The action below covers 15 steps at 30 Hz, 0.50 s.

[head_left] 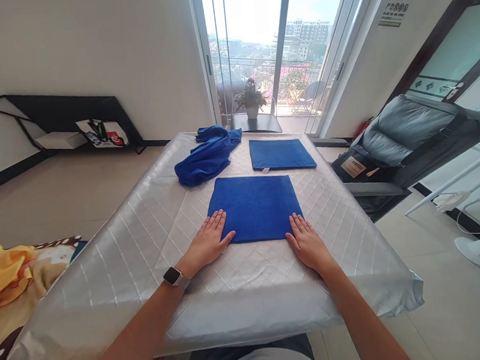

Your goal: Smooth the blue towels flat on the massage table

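Note:
A blue cloth [256, 206], folded into a flat rectangle, lies in front of me on the silver quilted table cover [246, 267]. My left hand [211, 237] rests flat over its near left corner, fingers stretched forward and thumb out to the side. On the near right corner lies my right hand [308, 241], also flat with fingers extended. Neither hand grips anything. Behind, to the right, is a second folded blue cloth [282, 154] with a small white tag at its near edge. A crumpled blue cloth [207, 156] sits at the far left of the table.
A potted plant [251, 98] stands on a chair beyond the table, before a sliding glass door. To the right is a grey armchair [409, 130] with a black bag [354, 166] on it. Yellow fabric [8, 273] lies at the lower left.

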Tool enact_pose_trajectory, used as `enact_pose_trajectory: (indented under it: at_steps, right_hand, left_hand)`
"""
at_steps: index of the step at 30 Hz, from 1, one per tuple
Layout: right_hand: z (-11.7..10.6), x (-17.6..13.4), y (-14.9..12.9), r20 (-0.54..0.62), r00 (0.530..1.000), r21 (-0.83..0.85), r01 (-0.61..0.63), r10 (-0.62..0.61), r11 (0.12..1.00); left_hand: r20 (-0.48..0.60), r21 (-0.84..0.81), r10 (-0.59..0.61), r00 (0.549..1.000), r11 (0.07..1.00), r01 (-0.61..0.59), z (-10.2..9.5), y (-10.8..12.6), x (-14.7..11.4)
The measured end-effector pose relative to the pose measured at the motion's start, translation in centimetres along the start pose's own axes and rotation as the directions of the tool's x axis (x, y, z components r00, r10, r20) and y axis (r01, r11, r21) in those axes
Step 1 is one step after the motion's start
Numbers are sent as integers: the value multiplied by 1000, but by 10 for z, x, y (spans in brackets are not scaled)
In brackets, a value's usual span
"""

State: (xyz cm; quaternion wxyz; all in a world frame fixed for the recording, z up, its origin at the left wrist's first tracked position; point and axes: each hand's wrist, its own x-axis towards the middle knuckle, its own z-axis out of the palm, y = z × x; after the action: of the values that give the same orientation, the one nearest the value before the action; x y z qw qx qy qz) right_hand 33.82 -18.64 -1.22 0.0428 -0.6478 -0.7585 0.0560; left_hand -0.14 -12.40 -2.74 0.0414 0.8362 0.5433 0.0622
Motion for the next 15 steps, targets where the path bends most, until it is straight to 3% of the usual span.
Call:
enact_pose_trajectory:
  at_steps: [4, 7, 9, 12, 15]
  right_hand:
    - [-3, -1, 0, 14, 1000, 17, -3, 3, 1000]
    - [-5, -2, -1, 16, 1000, 30, -13, 13, 999]
    - [-6, -3, -2, 14, 1000, 36, -20, 19, 999]
    - [-8, -4, -4, 18, 999, 22, -31, 31, 999]
    - [-9, -4, -5, 24, 999, 3, -41, 41, 999]
  left_hand:
    - [20, -1, -41, 999, 999, 41, -2, 3, 1]
    - [7, -20, -43, 999, 999, 43, -6, 31, 8]
    - [-5, -40, 80, 997, 996, -80, -8, 64, 19]
    - [-45, -45, 299, 953, 953, -301, -6, 117, 43]
    - [-75, -39, 381, 922, 922, -384, 3, 151, 67]
